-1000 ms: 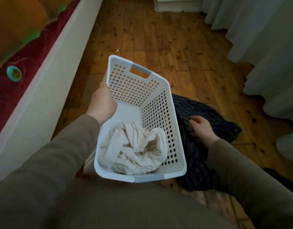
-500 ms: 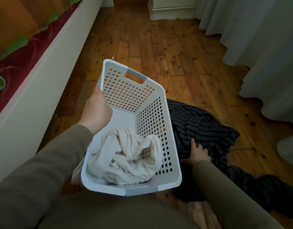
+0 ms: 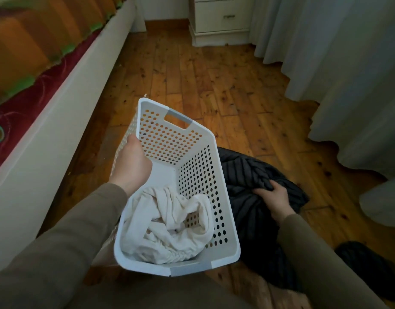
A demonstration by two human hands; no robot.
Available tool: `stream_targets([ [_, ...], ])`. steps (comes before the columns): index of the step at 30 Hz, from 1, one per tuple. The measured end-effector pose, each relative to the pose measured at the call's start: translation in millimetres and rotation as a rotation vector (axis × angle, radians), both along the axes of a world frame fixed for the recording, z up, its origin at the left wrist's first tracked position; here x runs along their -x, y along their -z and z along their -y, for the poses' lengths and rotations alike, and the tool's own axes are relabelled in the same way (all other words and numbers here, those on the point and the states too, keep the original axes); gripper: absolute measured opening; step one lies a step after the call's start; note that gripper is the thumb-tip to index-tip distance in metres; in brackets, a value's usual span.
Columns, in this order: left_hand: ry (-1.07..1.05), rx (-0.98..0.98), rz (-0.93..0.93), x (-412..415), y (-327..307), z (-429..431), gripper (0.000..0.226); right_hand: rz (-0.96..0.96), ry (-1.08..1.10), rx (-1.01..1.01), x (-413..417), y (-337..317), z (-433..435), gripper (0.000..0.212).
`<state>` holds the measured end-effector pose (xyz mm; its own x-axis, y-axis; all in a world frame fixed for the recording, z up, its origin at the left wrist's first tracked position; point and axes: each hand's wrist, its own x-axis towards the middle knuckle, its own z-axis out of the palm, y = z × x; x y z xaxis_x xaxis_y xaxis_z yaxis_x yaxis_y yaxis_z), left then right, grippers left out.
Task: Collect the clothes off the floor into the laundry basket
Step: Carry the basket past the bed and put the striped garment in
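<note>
Here right hand (image 3: 275,198) grips dark garment (image 3: 247,172) beside basket (image 3: 221,172).

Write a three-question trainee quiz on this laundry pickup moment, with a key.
1. True or false: the white perforated plastic laundry basket already holds a crumpled cream cloth.
2. Which hand grips the dark striped garment lying on the wooden plank floor? A. left hand B. right hand C. neither
3. Fill in: the left hand holds the basket by its ____ side wall.

Key:
1. True.
2. B: the right hand's fingers are closed on a bunch of the dark fabric, beside the basket's right wall.
3. Left: the hand grips over that rim, on the side toward the white bed frame.
</note>
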<state>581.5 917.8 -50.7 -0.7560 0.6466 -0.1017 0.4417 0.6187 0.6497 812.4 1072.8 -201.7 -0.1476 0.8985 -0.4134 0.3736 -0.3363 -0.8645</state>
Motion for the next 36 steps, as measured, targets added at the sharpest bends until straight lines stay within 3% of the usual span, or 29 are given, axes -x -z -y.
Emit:
stream_targets([
  [5, 0.002, -0.006, 0.000, -5, -4, -4, 0.042, -0.370, 0.083, 0.087, 2, -85, -14, 0.031],
  [9, 0.005, -0.009, 0.002, -6, -6, -6, 0.041, -0.494, -0.064, 0.020, 25, -138, -1, 0.025],
  [13, 0.015, -0.001, -0.013, -5, -4, -8, 0.041, -0.536, -0.183, -0.119, 67, -142, 36, 0.027],
  [17, 0.011, 0.019, -0.049, -3, -2, -9, 0.042, -0.461, -0.353, -0.180, 108, -105, 74, 0.031],
  [24, 0.005, 0.029, -0.079, -3, -2, -10, 0.038, -0.031, -0.640, -0.181, 152, -41, 124, 0.048],
  [28, 0.009, 0.017, -0.058, -5, -2, -10, 0.040, 0.142, -0.940, -0.074, 153, -29, 140, 0.051],
  [30, 0.003, 0.005, -0.036, -5, -3, -9, 0.039, 0.142, -1.048, 0.086, 149, -31, 136, 0.058],
  [33, -0.009, -0.002, -0.034, -3, -4, -6, 0.037, 0.045, -1.010, 0.237, 136, -55, 119, 0.063],
  [36, 0.022, 0.002, -0.034, -4, -4, -7, 0.039, -0.182, -0.737, 0.258, 105, -79, 93, 0.035],
])
